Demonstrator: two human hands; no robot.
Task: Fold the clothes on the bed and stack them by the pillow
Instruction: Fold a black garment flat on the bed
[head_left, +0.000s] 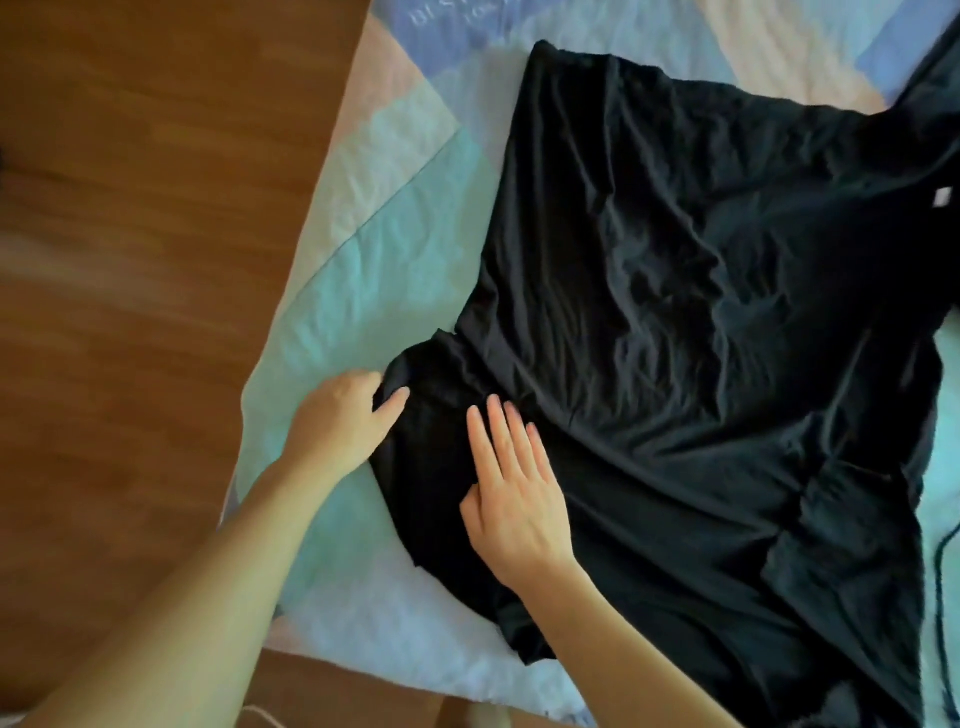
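Hands — left (345, 418) pinching one black garment (701, 312), right (514, 486) flat, fingers spread

The black garment (701, 312) covers most of the bed (363, 249), both hands resting on its near corner. A bare strip of bedcover runs along its left edge, with wooden floor (130, 234) beyond.

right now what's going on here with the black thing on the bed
A person is working on a black garment spread out on a bed with a pastel patchwork cover. The left hand pinches the garment's near-left corner at its edge, while the right hand lies flat on the cloth beside it, fingers straight, holding it down. The garment is still mostly spread and wrinkled, not yet folded. No pillow or stack is in view.
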